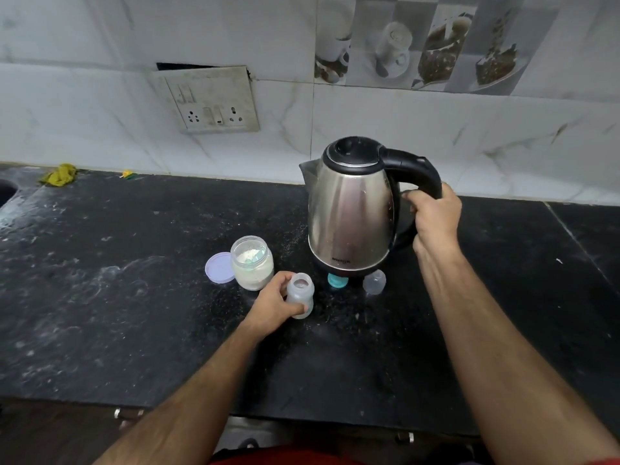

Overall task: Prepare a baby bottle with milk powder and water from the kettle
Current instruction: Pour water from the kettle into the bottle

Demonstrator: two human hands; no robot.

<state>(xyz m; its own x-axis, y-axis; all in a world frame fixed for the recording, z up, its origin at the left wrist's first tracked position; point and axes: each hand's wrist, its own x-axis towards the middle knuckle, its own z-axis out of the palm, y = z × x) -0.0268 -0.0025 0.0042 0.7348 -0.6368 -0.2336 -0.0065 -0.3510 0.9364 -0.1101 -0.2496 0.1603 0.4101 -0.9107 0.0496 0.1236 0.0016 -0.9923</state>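
Right hand (pixel 434 220) wrapped around kettle (pixel 350 209) handle, left hand (pixel 273 307) gripping open baby bottle (pixel 301 295) on counter (pixel 134 297)

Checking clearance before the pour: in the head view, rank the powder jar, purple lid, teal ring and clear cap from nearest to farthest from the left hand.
From the left hand:
1. Powder jar, just behind it.
2. Teal ring, to its right, under the kettle's front.
3. Purple lid, left of the jar; too close to the ring to call.
4. Clear cap, farthest right.
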